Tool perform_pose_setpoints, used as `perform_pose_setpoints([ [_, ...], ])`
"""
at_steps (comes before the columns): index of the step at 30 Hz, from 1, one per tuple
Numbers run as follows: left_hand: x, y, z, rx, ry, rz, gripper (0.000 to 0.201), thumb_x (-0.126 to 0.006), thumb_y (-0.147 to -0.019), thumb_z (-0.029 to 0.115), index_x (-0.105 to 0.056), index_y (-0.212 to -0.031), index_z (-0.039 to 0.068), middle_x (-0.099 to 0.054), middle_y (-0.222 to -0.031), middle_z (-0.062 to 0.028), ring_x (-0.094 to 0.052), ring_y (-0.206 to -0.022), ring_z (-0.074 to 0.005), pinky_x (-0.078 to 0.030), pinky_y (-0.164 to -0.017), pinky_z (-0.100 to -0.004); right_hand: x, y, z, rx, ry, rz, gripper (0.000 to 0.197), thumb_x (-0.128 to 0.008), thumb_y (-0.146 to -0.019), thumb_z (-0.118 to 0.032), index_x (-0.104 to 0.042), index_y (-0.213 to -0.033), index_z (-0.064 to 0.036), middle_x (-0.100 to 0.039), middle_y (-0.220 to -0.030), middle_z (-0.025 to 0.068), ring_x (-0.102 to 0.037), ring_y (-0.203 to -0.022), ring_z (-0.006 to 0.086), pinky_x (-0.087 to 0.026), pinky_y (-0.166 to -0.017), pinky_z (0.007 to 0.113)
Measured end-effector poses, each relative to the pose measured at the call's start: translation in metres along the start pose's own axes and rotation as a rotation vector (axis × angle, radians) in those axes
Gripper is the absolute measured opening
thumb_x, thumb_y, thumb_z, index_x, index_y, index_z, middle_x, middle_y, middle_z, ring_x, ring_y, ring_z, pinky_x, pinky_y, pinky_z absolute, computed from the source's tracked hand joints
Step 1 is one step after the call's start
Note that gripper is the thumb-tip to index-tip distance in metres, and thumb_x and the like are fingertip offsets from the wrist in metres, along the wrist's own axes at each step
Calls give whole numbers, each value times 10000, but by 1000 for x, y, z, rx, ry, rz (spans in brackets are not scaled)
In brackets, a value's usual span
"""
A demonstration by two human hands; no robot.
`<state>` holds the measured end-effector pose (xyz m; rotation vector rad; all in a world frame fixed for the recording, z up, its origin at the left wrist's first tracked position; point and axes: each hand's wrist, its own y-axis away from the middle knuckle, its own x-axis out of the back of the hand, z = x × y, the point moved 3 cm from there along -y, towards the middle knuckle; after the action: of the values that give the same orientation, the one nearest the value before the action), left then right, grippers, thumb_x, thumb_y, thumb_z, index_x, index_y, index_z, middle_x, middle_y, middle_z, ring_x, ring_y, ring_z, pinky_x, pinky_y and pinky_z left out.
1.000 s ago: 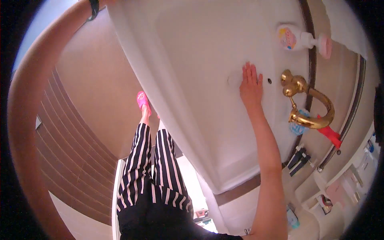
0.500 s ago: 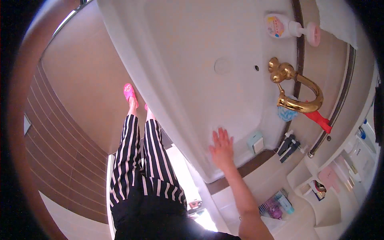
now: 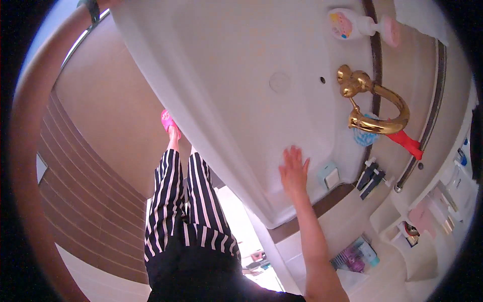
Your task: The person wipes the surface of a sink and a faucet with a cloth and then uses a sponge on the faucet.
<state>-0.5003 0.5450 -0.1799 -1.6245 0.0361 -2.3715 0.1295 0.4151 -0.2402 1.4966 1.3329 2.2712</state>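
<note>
My right hand (image 3: 294, 173) lies over the white basin (image 3: 236, 116) with its fingers stretched out and thumb apart, palm down. It holds nothing; whether the palm presses on the surface I cannot tell. Closest to it is a pale mint box-shaped item (image 3: 329, 175) in the basin's near right corner. My left arm curves up along the left rim of the picture, a dark band at its wrist. Only a sliver of my left hand (image 3: 108, 4) shows at the top edge, by the basin's outer rim, its fingers out of sight.
A gold faucet (image 3: 402, 110) stands on the right, with a blue-white scrubber (image 3: 366, 133) and red cloth (image 3: 406, 143) by it. Beyond is a pink-white pump bottle (image 3: 347, 24). Shelves with small toiletries line the lower right. Brown panelling (image 3: 90, 201) is at left.
My right hand has slid away from me and slightly right over the basin, nearer the mint item's level. My left wrist and its band have come into view at the top left.
</note>
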Motion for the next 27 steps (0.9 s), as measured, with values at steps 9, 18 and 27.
perform_pose_setpoints([
  [9,-17,-2,-1,-88,-7,55,223,-552,-906,149,-668,-998,-18,-656,-1097,-162,-547,-1142,-337,-436,-1005,-435,-11,-13,-46,69,-540,40,695,-540,-947,-285,-222,-1538,-106,-89,-1613,188,-87,-1483,396,-106,-1135,654],
  [18,-21,-4,-5,-84,-32,105,218,-549,-918,156,-666,-998,-9,-652,-1107,-156,-539,-1140,-332,-440,-999,-447,44,-39,135,55,545,163,664,-568,-899,-315,-338,-1506,-178,-240,-1598,-25,-210,-1473,187,-141,-1175,551],
  [27,-19,-4,3,-76,-31,100,217,-555,-904,150,-659,-982,-24,-653,-1051,-175,-554,-1086,-343,-449,-963,-449,181,-268,-6,196,744,791,602,-515,-887,-93,-395,-1476,-128,-255,-1593,32,-233,-1462,251,-249,-1154,453],
])
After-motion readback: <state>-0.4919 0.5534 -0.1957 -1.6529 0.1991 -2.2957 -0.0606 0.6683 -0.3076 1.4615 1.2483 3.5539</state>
